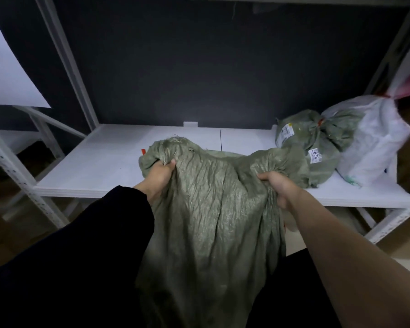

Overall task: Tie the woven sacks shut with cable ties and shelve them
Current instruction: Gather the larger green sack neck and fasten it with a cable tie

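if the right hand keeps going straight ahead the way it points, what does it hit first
Probably the tied green sack on the shelf, just beyond the right hand; depth is hard to judge.

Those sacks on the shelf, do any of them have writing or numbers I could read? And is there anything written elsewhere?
"9202": on the white label of the nearer tied green sack on the shelf.
Yellow-and-white label on the farther tied green sack: print too small and blurred to read.
White sack: no legible text.
Green sack held in both hands: no writing visible.
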